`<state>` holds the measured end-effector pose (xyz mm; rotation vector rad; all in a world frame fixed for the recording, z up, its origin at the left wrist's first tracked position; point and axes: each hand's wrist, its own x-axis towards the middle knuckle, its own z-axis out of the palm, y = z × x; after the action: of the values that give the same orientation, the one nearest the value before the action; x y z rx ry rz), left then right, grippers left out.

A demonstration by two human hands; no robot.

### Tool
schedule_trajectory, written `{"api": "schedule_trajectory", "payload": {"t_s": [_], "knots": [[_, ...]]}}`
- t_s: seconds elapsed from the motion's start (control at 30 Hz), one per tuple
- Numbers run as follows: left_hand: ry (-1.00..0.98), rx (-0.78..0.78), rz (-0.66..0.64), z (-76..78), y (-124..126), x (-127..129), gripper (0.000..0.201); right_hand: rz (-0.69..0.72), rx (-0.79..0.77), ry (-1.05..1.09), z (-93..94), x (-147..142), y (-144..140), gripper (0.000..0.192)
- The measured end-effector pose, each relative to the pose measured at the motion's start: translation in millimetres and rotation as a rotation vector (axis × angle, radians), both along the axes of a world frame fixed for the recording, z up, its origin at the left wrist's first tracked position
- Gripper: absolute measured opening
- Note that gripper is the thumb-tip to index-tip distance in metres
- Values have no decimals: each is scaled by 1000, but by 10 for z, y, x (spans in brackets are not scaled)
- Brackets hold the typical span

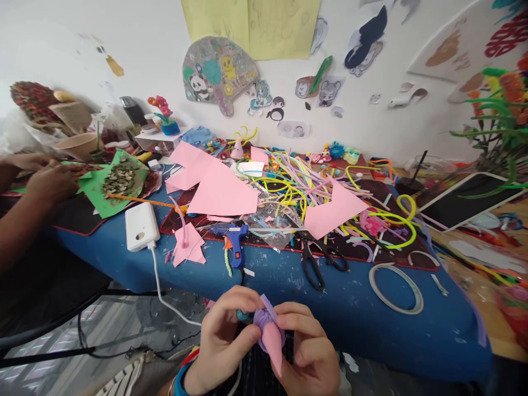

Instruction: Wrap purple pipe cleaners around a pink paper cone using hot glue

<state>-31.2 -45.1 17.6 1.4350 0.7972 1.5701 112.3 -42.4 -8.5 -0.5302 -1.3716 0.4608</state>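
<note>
Close to my lap, at the bottom centre, my left hand (229, 333) and my right hand (307, 344) hold a small purple fuzzy craft piece (260, 319) between their fingertips. A pointed pink paper cone (273, 342) sticks out of it, aimed down. A flat lilac strip (269, 306) lies across its top, near both hands' fingers. On the table edge beyond lie a blue glue gun (236, 242) and black-handled scissors (315, 267), both untouched. Cut pink paper (225, 192) lies farther back.
Pipe cleaners (289, 181) are heaped mid-table. A tape roll (373, 286) lies at the right front, with a tablet (466, 203) beyond it. A white power bank (141, 226) trails a cable off the left edge. Another person's hands (53, 184) work beside green paper (88, 184).
</note>
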Motion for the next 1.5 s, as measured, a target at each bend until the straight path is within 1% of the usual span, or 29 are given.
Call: {"api": "schedule_trajectory", "payload": {"t_s": [0.1, 0.2, 0.43, 0.67, 0.87, 1.0, 1.13, 1.3, 1.37, 1.43, 1.5], "knots": [[156, 60, -13, 46, 26, -48, 8, -21, 9, -35, 37, 12, 7, 24], [215, 81, -21, 90, 54, -81, 8, -38, 3, -57, 62, 24, 9, 25], [246, 24, -39, 162, 90, -106, 15, -8, 12, -73, 77, 56, 23, 24], [282, 2, -136, 195, 147, -163, 12, -20, 19, -143, 105, 84, 33, 21], [321, 56, -220, 170, 203, -215, 14, 20, 27, -140, 111, 85, 48, 23], [350, 86, -261, 154, 227, -241, 10, 54, 27, -135, 107, 101, 49, 24], [380, 128, -284, 171, 248, -262, 7, 65, 17, -165, 94, 111, 40, 23], [399, 128, -310, 183, 248, -278, 15, 36, 18, -121, 39, 88, 37, 23], [373, 114, -317, 156, 233, -264, 29, 15, 0, -82, 15, 84, 39, 23], [362, 110, -288, 111, 214, -235, 41, 23, -36, -58, 0, 90, 42, 22], [357, 104, -223, 58, 198, -201, 38, 54, -69, -41, -5, 101, 45, 21]]}}
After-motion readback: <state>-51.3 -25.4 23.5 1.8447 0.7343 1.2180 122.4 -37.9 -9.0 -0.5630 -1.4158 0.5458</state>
